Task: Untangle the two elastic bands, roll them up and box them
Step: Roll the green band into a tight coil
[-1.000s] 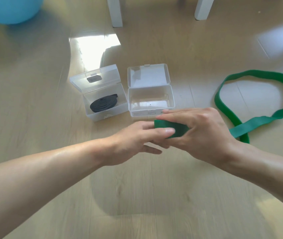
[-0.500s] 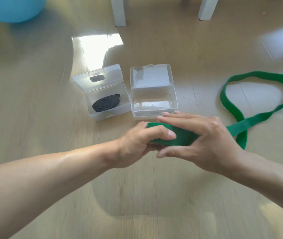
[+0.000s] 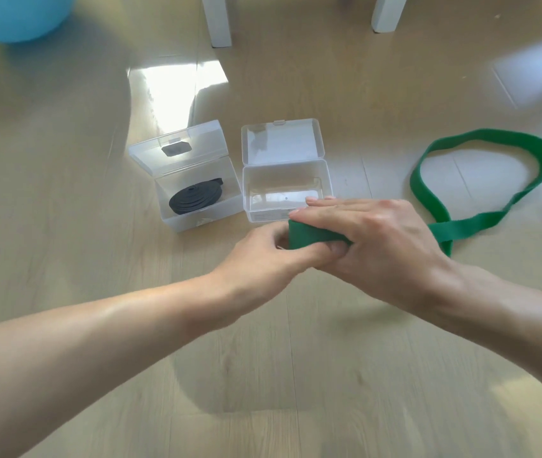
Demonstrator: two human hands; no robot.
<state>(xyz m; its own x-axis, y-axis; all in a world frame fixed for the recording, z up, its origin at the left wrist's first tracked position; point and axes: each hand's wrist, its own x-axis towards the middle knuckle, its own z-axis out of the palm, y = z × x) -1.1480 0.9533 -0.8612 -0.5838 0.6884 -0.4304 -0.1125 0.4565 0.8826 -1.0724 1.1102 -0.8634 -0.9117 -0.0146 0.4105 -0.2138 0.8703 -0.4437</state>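
1. Head view, hands: the left hand [image 3: 263, 256] and the right hand [image 3: 375, 239] meet over the wooden floor [image 3: 296, 375], both on the rolled part of the green elastic band [image 3: 309, 235].
2. Left hand: its fingers are curled about the near left end of the green roll and grip it; the thumb lies along the underside, next to the right hand's thumb.
3. Right hand: it lies over the top of the roll with the fingers straight and close together, pointing left, and the thumb tucked beneath, so the roll is pinched between fingers and thumb.
4. Green elastic band: the unrolled length runs out from under the right wrist to the right and forms a wide loop lying flat on the floor, well beyond that hand. The strip crosses itself just beside the wrist.
5. Empty clear box [image 3: 284, 196]: it stands just beyond the right hand's fingertips, its lid [image 3: 282, 140] hinged open and lying back. Whether the fingertips touch its front wall cannot be told.
6. Second clear box [image 3: 197, 200]: it stands beyond and to the left of the left hand, lid open, with the black elastic band [image 3: 193, 198] coiled inside it.
7. Surroundings: two white furniture legs [image 3: 218, 21] and a blue ball [image 3: 8, 14] stand far beyond the hands.
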